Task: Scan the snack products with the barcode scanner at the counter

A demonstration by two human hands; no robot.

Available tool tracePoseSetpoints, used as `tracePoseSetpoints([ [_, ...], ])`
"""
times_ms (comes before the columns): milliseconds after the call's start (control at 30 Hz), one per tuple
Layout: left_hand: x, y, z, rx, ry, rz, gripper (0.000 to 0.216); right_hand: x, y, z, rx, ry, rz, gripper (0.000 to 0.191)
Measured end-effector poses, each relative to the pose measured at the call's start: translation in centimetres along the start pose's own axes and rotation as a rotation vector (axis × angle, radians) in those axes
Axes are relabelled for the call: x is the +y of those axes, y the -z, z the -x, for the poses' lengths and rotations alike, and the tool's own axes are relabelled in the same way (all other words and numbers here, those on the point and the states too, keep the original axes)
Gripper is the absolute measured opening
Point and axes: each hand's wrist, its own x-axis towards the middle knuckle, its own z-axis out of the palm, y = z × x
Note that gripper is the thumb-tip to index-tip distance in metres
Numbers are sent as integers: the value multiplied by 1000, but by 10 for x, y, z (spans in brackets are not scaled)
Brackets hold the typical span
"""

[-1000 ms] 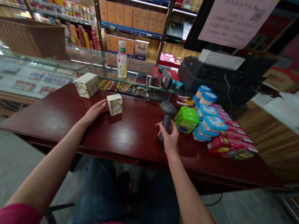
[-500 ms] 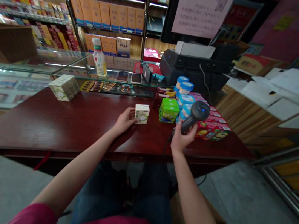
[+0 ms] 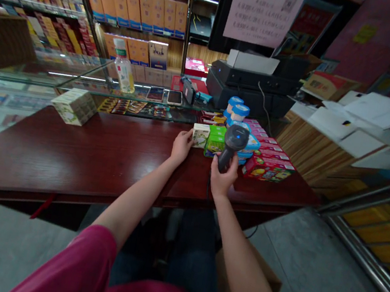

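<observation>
My left hand (image 3: 181,148) is closed around the left side of a small white-and-green box (image 3: 200,136) standing on the table. That box sits beside a bright green box (image 3: 215,141). In my right hand (image 3: 223,177) is a dark handheld barcode scanner (image 3: 233,145), held upright with a blue light showing on its head. The scanner partly covers blue-lidded tubs (image 3: 240,110) and stands in front of red boxes (image 3: 268,168). Farther left on the table rests a larger block of the same white-and-green boxes (image 3: 75,106).
The dark red table (image 3: 104,151) meets a glass display counter (image 3: 91,74). On the glass are a drink bottle (image 3: 123,68) and two phones, one a light-edged phone (image 3: 175,97). A black cash drawer (image 3: 234,92) stands behind, with white cartons (image 3: 355,128) to the right.
My left hand has slid the small box right and away from me, up beside the green box. The scanner in my right hand has moved left.
</observation>
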Motion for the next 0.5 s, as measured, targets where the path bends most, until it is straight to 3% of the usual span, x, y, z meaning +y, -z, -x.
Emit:
tracePoseSetpoints([
  [167,-9,0,-5,-72,-49,-56,52,-8,-25,14,-196,-119,-113,69],
  [267,-27,21,-5,-149,-117,-15,56,-14,-51,23,-321,-214,-202,72],
  [333,-47,53,-1,-151,-202,-36,56,-20,-71,28,-393,-278,-257,75],
  [400,-73,102,8,-57,-247,-132,56,-27,-94,34,-469,-351,-326,74],
  [500,-117,193,27,284,-160,-286,59,-39,-133,45,-601,-488,-441,68],
])
